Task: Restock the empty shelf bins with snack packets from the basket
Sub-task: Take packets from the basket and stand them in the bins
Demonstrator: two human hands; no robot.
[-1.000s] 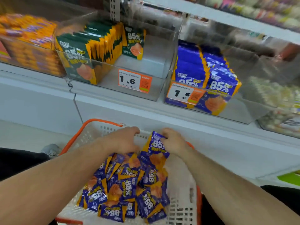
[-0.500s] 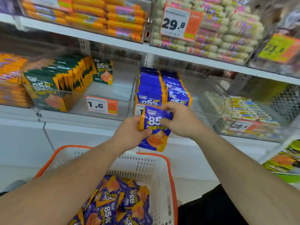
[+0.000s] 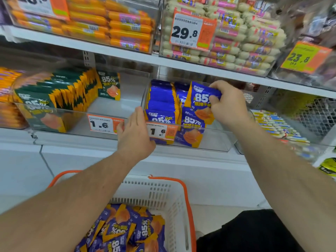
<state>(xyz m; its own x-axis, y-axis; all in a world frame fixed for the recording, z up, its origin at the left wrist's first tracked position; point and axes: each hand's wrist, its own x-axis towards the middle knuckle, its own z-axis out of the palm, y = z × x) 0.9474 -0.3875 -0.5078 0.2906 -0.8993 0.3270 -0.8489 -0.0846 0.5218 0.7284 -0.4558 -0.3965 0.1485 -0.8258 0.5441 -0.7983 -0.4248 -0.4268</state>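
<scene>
I'm watching my right hand (image 3: 227,106) pinching a blue snack packet (image 3: 201,100) by its top corner, fingers curled around it, holding it upright over the clear bin (image 3: 214,139) that is sitting at the front edge of the middle shelf (image 3: 91,153). That bin is carrying two rows of the same blue packets (image 3: 161,104) standing on end at its left side, with one more leaning at the front; the right part of the bin is showing bare plastic. My left hand (image 3: 135,132) is reaching forward with fingers nearly straight and together, its fingertips lying against the front wall where this bin is meeting the neighbouring one, beside the 1.6 price tag (image 3: 160,131).

The neighbouring bin (image 3: 76,124) to the left is holding a long row of green packets (image 3: 54,91) packed upright along its left side, plus a single green packet (image 3: 109,86) standing alone at the back. Near the bottom edge of the view, the white basket (image 3: 163,193) with orange handles is holding a loose heap of blue packets (image 3: 125,231). On the shelf above, clear boxes are filling up with orange sausage sticks (image 3: 109,24) and pale sausage packs (image 3: 245,42)
</scene>
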